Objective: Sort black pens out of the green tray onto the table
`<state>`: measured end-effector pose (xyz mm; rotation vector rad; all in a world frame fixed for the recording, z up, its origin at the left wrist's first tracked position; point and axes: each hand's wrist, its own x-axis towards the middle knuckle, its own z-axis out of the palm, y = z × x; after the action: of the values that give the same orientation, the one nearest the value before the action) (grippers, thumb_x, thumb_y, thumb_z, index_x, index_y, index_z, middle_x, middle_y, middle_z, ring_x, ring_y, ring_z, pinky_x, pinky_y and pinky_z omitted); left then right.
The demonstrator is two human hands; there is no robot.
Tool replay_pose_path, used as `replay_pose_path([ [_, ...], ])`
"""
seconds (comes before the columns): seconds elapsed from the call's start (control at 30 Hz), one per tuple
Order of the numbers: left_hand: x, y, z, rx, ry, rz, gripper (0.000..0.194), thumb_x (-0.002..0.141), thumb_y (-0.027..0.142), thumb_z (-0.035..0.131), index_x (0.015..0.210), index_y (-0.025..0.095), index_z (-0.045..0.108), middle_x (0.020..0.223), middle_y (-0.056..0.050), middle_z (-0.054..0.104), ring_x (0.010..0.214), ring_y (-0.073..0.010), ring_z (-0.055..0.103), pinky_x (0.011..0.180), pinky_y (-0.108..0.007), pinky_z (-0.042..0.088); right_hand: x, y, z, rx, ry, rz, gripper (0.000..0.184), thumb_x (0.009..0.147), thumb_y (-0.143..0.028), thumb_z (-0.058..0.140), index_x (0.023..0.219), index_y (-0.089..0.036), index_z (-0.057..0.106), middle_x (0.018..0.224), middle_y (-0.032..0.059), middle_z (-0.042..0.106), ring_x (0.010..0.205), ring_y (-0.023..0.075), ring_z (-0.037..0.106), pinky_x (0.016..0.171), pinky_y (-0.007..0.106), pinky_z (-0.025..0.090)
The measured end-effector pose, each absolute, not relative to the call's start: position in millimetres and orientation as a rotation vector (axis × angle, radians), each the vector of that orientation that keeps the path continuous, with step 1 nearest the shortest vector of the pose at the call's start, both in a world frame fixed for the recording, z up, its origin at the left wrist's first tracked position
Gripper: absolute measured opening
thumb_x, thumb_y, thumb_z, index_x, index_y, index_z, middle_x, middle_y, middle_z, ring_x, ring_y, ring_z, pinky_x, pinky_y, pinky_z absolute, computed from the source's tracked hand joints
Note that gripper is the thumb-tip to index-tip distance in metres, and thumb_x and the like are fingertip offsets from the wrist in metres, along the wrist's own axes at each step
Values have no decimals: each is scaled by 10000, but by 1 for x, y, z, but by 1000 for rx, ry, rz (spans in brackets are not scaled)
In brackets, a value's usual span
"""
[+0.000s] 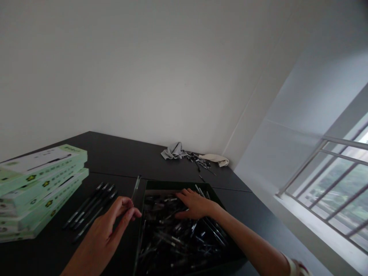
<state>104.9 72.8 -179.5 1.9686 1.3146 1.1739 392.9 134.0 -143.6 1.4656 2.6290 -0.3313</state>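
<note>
Presently, left hand (115,224) pinches 1 clear tube (136,187); right hand (194,205), spread, is over dark pens (172,239) in the box (169,185) beneath.

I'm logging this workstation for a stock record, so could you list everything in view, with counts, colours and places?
Boxes: at least four, pale green and white, stacked at left
Row pens: at least four, dark, beside the boxes
Clear tube: one, clear, in the left hand
Bin: one, dark, front centre
Pen pieces: many, black and clear, inside the bin
Cloths: two, grey and beige, far edge
Loose pieces: uncountable, mostly dark, around the cloths
Table surface: black, below everything
Walls: pale, behind and right
Railing: one, metallic grey, at the window, right
Sleeve: one, cream, right arm
Left hand: one, bare, left of the bin
Right hand: one, bare, over the pieces
</note>
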Motion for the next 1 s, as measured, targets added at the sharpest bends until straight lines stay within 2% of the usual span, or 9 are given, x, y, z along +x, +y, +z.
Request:
replay_pose_path([
  [0.1,105,73,-178,1976,1316,1190,255,923,495,384,956,263,486,887,-14,737,897,-200,696,796,-290,520,390,132,-148,1501,2621,-318,768,740,-607,625,1310,-107,508,1234,211,547,1151,375,477,960,504,371],
  [0.27,105,74,-179,1983,1291,1216,219,922,473,407,957,269,475,885,-12,739,907,-199,699,744,-257,529,390,109,-129,1406,2655,-384,485,799,-424,634,1208,-170,580,1178,129,595,1103,284,530,959,402,385],
  [0.37,105,74,-180,2003,1295,1230,210,925,465,409,957,269,478,876,-10,733,888,-198,698,779,-269,521,394,88,-114,1314,2684,-468,469,811,-400,624,1213,-164,573,1174,124,597,1106,266,527,974,377,376],
  [0.43,105,73,-180,2020,1299,1221,199,932,453,403,952,271,481,882,-7,729,888,-193,694,789,-271,514,399,77,-105,1243,2700,-572,563,791,-423,653,1276,-165,532,1244,130,570,1169,266,494,1023,380,334],
  [0.53,106,72,-179,2028,1295,1213,190,939,446,396,958,274,476,877,1,725,869,-182,696,773,-261,515,408,67,-95,1131,2674,-721,709,781,-487,665,1386,-201,430,1401,128,469,1309,274,384,1112,428,188],
  [0.63,106,72,-179,2041,1279,1212,192,937,448,397,950,274,476,872,4,724,851,-180,699,756,-257,519,414,67,-89,1139,2629,-809,627,848,-502,589,1396,-251,415,1444,91,441,1347,256,353,1134,448,100],
  [0.73,106,72,-181,2042,1291,1190,198,934,456,397,948,273,473,879,-2,723,870,-188,696,764,-267,519,411,73,-85,1297,2636,-767,416,969,-422,392,1328,-235,488,1306,77,582,1235,232,491,1085,433,239],
  [0.83,105,73,-183,2025,1316,1161,219,936,470,387,962,272,477,901,-13,726,888,-194,694,753,-270,523,400,85,-87,1445,2687,-545,353,986,-330,344,1258,-212,533,1162,77,658,1084,219,588,928,343,411],
  [1.0,105,73,-185,2047,1329,1165,244,936,479,378,938,271,506,903,-15,731,889,-195,697,769,-269,524,380,121,-114,1647,2588,-198,272,957,-170,377,1098,-156,610,1011,115,694,983,229,647,808,305,457],
])
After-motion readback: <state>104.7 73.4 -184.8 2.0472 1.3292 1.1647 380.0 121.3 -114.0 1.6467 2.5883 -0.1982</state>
